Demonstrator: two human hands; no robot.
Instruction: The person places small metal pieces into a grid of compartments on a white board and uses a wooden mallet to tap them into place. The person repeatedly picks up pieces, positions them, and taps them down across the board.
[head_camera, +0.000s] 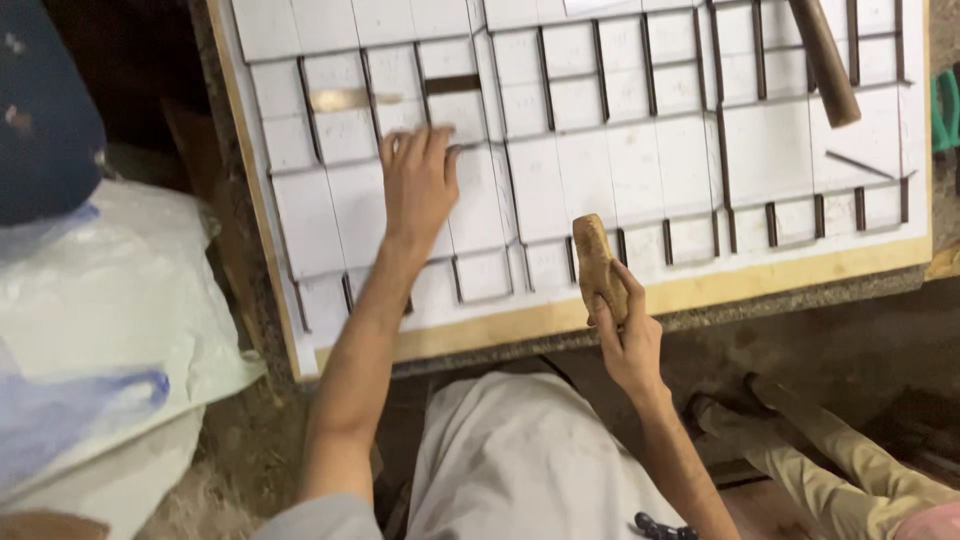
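Observation:
A white board (600, 160) with a wooden edge lies on the bench, cut by dark metal strips into several rectangles. My left hand (418, 185) rests flat on it, fingers pressing near a strip at the left-middle. Nearer the board's front edge, my right hand (628, 340) grips a tan wooden block (597, 265) and holds it upright. A loose flat wooden piece (345, 98) lies on the board above my left hand.
A wooden handle (825, 60) lies across the board's far right. Green-handled pliers (944, 110) sit at the right edge. White plastic sheeting with a blue patch (110, 330) is piled at the left. Another person's legs in tan trousers (850, 470) are at lower right.

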